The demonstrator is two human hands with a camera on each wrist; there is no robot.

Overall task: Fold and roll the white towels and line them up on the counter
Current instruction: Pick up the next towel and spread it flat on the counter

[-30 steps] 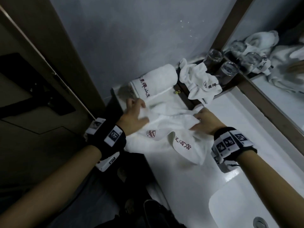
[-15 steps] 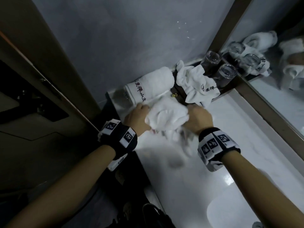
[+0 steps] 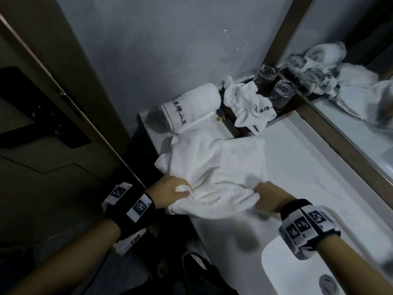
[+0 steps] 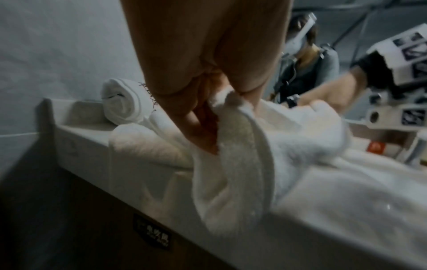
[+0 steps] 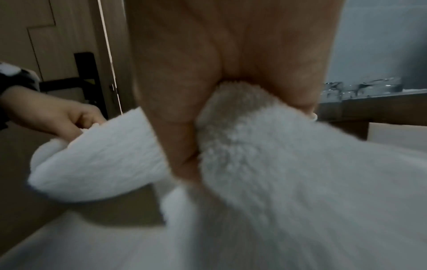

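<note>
A white towel (image 3: 214, 167) lies spread over the left end of the white counter (image 3: 297, 188). My left hand (image 3: 172, 193) grips its near left corner, which the left wrist view shows bunched in the fingers (image 4: 203, 131). My right hand (image 3: 269, 193) grips the near right corner, with towel pile (image 5: 254, 146) filling that hand. A rolled towel (image 3: 191, 105) with dark lettering lies against the back wall. A crumpled white towel (image 3: 246, 103) sits to its right on a dark tray.
Two drinking glasses (image 3: 280, 92) stand on the dark tray (image 3: 234, 126) by the mirror (image 3: 350, 81). A sink basin (image 3: 297, 273) opens at the near right. A wooden door (image 3: 53, 124) with a black handle stands to the left. A dark bag (image 3: 202, 273) lies on the floor.
The towel was a bunched heap between both hands by the rolled towel. Both hands have pulled back toward me with its near corners, and it now lies spread out.
</note>
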